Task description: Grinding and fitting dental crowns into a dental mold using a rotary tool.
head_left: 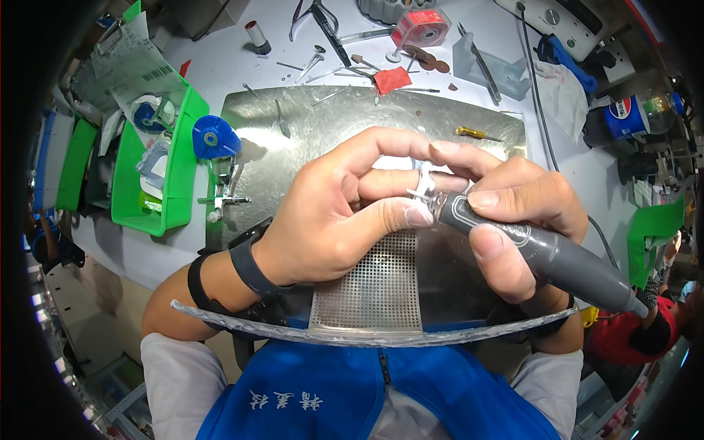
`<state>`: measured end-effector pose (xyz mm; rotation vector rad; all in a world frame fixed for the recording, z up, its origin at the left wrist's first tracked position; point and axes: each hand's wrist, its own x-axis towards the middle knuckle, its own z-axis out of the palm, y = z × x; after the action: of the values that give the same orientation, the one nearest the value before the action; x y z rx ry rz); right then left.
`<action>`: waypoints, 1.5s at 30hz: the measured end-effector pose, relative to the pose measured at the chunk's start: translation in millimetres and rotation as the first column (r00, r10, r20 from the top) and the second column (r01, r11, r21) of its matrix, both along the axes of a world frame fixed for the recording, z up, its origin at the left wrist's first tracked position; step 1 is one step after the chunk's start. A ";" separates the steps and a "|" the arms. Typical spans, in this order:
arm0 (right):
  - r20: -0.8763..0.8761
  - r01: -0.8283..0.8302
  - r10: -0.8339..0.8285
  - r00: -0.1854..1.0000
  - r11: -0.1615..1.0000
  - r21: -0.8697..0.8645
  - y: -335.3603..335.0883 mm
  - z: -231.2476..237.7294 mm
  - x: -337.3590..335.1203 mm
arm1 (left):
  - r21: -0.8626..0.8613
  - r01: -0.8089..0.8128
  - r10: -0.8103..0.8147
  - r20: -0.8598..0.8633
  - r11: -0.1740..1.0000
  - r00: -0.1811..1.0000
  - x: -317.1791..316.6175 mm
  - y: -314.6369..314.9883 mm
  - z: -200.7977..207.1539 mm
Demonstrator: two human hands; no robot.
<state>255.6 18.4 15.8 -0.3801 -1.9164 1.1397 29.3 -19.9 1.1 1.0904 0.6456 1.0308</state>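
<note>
My left hand (pixel 334 205) is closed, with thumb and fingers pinching a small white piece (pixel 424 180) whose exact kind I cannot make out. A dark grey rotary handpiece (pixel 568 264) lies in the grip of my right hand (pixel 524 194), its body slanting down to the right. The handpiece's tip meets or nearly meets the white piece; fingers partly hide the spot. Fingertips of both hands come together above it. Below my hands is a perforated metal grille (pixel 374 290), set in a worn metal work plate (pixel 257 172).
A green bin (pixel 198 121) stands left, beside a blue part on a metal frame (pixel 216 137). Burs, brown discs (pixel 422 55) and a red piece (pixel 393 80) lie behind the plate. A yellow-handled screwdriver (pixel 477 134), a cable (pixel 539 95) and a bottle (pixel 623 121) are right.
</note>
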 end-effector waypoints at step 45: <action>-0.211 0.174 -0.147 0.966 0.978 0.117 -2.0 -17.7 -13.9 | -0.283 -0.126 0.158 0.093 0.951 0.983 -9.3 14.3 -2.4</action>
<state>241.7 16.5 -1.9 -0.3273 -1.7398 0.9015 20.0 -5.5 -1.3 0.7440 0.7583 1.0824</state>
